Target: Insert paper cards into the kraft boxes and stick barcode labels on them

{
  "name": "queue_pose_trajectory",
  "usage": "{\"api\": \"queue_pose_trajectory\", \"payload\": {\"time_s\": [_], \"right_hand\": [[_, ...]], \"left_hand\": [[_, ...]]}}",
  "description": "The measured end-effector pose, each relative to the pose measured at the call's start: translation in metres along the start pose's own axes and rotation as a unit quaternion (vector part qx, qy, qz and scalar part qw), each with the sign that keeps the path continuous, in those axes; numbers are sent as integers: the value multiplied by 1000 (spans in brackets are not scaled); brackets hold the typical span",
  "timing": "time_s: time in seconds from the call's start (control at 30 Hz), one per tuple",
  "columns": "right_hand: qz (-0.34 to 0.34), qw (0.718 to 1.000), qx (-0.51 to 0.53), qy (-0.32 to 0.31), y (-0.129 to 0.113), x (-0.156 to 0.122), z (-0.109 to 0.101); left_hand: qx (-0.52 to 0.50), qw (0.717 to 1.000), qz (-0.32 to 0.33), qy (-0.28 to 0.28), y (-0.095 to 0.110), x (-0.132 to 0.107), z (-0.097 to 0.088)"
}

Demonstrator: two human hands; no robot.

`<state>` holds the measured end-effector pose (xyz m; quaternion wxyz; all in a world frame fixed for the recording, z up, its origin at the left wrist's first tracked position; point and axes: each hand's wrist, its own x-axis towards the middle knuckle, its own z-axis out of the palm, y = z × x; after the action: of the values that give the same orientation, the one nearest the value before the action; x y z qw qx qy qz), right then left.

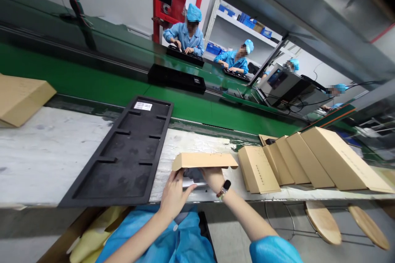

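A small flat cardboard box (204, 159) lies at the near edge of the white worktable (46, 156), its open side facing me. My left hand (174, 193) grips its near left part, fingers curled around something dark and shiny at the opening. My right hand (213, 178), with a watch on the wrist, holds the box's underside near the middle, fingers tucked under the flap. A black foam tray (123, 152) with several compartments and a white label lies just left of the box.
A row of several leaning cardboard boxes (308, 160) stands to the right. Another cardboard box (18, 98) lies at far left. A green conveyor belt (92, 80) carries a black tray (176, 78). Several workers in blue sit across it. Wooden stools (324, 222) stand at lower right.
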<state>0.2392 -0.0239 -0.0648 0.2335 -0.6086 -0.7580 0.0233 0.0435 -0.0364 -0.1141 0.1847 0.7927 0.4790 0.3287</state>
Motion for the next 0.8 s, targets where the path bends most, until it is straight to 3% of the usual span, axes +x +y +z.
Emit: {"api": "queue_pose_trajectory", "payload": {"time_s": [0.13,0.3,0.43,0.47,0.53,0.57,0.63,0.67,0.73,0.8], "right_hand": [[11,999,-48,-17,-13,-17,4],[5,997,-59,-48,-23,-26,-6],[-29,997,-56,-51,-26,-40,-22],[-36,998,-50,-24,-26,-47,-26],[-22,993,-31,112,-24,-65,-36],[3,979,-23,203,-22,-72,-40],[75,939,-10,337,-14,-79,-49],[118,931,3,345,-9,-78,-52],[190,937,50,288,0,-68,-55],[223,944,96,226,7,-53,-55]], "left_hand": [[-13,1000,4,12,0,0,0],[-32,999,22,35,-1,-4,2],[-46,990,20,132,-5,-12,-12],[-48,985,8,168,-7,-12,-21],[-63,977,-26,204,-11,-5,-43],[-75,979,-42,187,-12,2,-55],[-81,991,-60,84,-14,21,-76],[-72,995,-61,22,-13,31,-84],[-36,996,-50,-61,-9,48,-92],[-7,996,-42,-80,-3,58,-90]]}}
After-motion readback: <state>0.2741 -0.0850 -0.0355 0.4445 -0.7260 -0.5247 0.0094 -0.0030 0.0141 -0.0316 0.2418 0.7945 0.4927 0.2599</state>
